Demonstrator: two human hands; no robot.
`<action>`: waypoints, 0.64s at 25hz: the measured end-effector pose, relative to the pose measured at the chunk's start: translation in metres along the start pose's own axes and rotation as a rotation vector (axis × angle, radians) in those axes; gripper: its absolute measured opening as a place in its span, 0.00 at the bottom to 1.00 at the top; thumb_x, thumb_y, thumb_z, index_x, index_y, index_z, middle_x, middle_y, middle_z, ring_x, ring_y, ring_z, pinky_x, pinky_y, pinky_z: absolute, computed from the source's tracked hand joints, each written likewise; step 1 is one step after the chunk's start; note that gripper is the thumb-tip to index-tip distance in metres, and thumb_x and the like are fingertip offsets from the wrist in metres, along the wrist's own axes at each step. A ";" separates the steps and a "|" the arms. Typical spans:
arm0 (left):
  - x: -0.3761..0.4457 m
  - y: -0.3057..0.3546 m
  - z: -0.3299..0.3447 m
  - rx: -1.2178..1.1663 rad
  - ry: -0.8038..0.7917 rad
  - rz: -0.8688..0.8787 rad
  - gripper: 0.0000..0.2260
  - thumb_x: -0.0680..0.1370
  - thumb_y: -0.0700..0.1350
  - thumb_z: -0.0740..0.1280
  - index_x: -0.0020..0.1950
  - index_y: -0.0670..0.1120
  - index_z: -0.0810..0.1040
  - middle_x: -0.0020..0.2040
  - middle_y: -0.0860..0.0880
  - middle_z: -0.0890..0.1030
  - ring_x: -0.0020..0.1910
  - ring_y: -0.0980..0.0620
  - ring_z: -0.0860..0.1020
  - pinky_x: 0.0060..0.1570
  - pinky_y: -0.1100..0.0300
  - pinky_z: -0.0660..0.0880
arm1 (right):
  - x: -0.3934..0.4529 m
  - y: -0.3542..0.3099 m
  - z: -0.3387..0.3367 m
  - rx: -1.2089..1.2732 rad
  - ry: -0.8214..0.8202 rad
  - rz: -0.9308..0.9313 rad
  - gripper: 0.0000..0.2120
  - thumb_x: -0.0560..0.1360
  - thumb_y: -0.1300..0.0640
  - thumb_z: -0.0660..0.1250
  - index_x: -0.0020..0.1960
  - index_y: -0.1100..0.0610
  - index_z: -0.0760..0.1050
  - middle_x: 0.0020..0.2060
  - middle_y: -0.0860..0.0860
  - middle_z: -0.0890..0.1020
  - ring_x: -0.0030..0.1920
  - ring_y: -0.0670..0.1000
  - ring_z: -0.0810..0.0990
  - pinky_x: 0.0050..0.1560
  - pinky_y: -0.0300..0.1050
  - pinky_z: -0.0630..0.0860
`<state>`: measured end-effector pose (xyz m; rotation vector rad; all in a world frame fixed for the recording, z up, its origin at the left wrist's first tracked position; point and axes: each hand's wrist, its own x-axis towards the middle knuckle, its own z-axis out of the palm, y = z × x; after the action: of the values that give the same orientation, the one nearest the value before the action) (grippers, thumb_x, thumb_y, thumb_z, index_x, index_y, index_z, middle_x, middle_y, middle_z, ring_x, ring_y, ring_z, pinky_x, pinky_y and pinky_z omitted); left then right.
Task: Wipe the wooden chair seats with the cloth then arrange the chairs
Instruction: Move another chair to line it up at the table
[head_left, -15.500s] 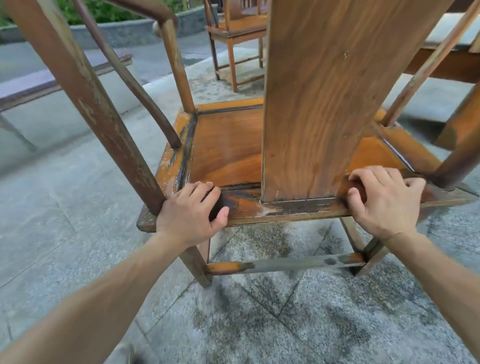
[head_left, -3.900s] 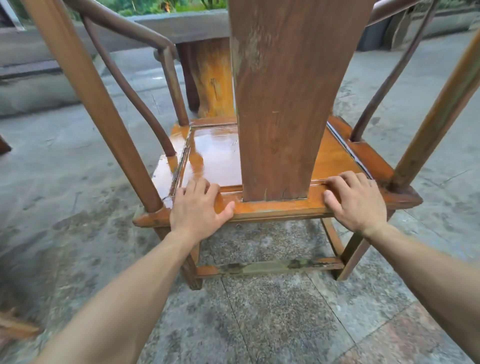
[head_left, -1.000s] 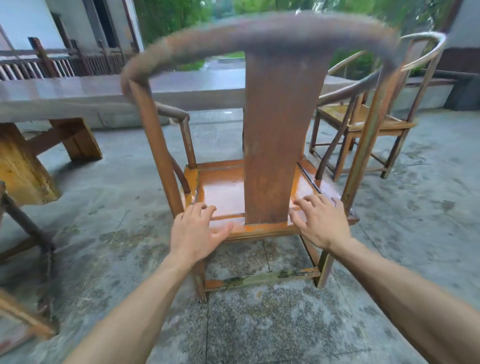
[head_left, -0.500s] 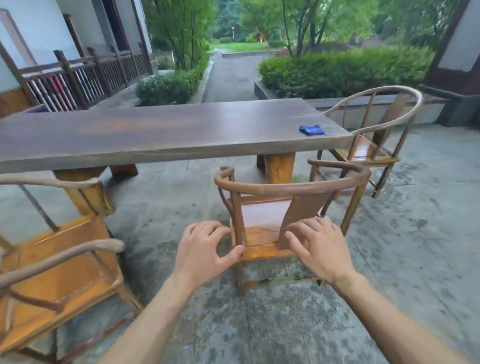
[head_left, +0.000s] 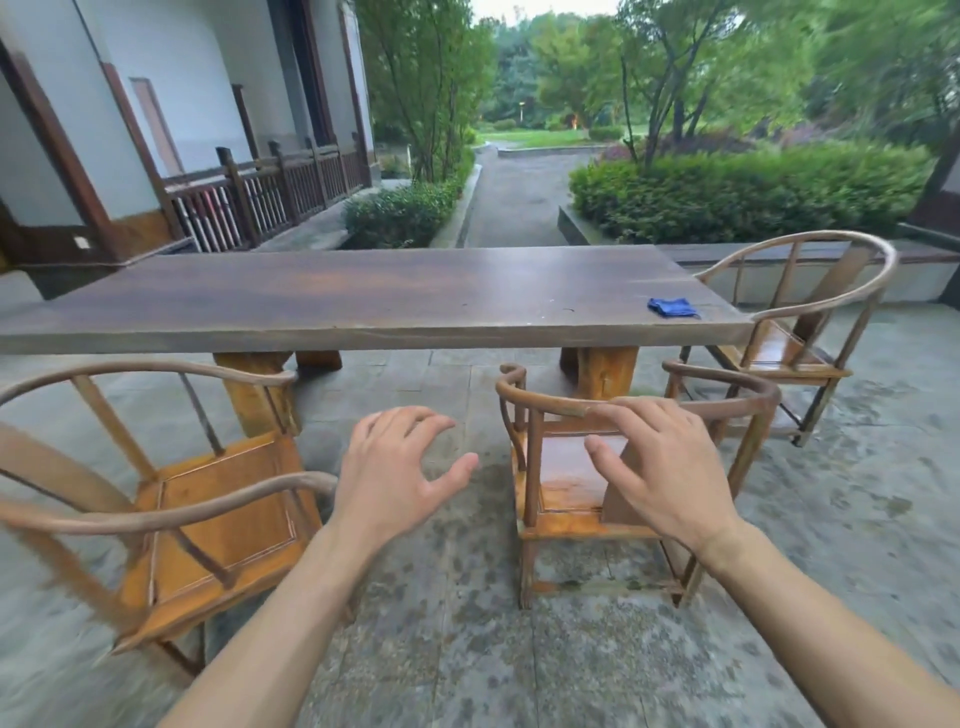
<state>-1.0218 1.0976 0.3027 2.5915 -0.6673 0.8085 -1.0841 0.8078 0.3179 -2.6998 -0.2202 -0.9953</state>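
Both my hands hang empty with fingers loosely spread, my right hand (head_left: 660, 473) directly before the middle chair (head_left: 618, 467) at the table (head_left: 363, 306), my left hand (head_left: 400, 467) beside it, the cloth (head_left: 671, 307) lying far right on the tabletop.

Long wooden table (head_left: 363, 299), railed porch (head_left: 260, 192), green hedges (head_left: 743, 192), paved path (head_left: 519, 197), stone patio floor (head_left: 467, 649)

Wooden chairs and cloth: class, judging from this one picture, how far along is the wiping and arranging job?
Done, apparently: the blue cloth lies set down on the table. In hand: nothing; the left hand and right hand are open in front of the middle chair. Left, perhaps: squaring up the angled left chair and right chair.
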 end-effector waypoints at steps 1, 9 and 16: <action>-0.002 0.001 -0.006 0.001 -0.007 -0.006 0.25 0.76 0.68 0.57 0.58 0.52 0.81 0.57 0.53 0.82 0.60 0.51 0.78 0.64 0.51 0.67 | 0.001 -0.002 -0.005 0.005 0.007 -0.008 0.19 0.78 0.39 0.57 0.59 0.48 0.79 0.55 0.45 0.82 0.59 0.51 0.78 0.59 0.51 0.70; -0.018 0.009 -0.041 0.036 0.090 -0.024 0.24 0.77 0.66 0.58 0.59 0.52 0.81 0.57 0.54 0.82 0.59 0.52 0.77 0.64 0.50 0.68 | 0.004 -0.015 -0.024 0.054 0.027 -0.068 0.20 0.78 0.39 0.56 0.58 0.48 0.80 0.55 0.44 0.82 0.59 0.50 0.77 0.60 0.49 0.69; -0.074 -0.014 -0.083 0.188 0.154 -0.162 0.22 0.76 0.64 0.61 0.56 0.50 0.82 0.55 0.52 0.83 0.57 0.49 0.79 0.60 0.50 0.70 | 0.018 -0.054 0.020 0.207 -0.034 -0.211 0.20 0.79 0.38 0.56 0.59 0.48 0.80 0.54 0.46 0.83 0.57 0.52 0.79 0.56 0.52 0.74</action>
<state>-1.1054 1.1709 0.3204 2.6694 -0.3465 1.0487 -1.0710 0.8662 0.3250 -2.5436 -0.5918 -0.9250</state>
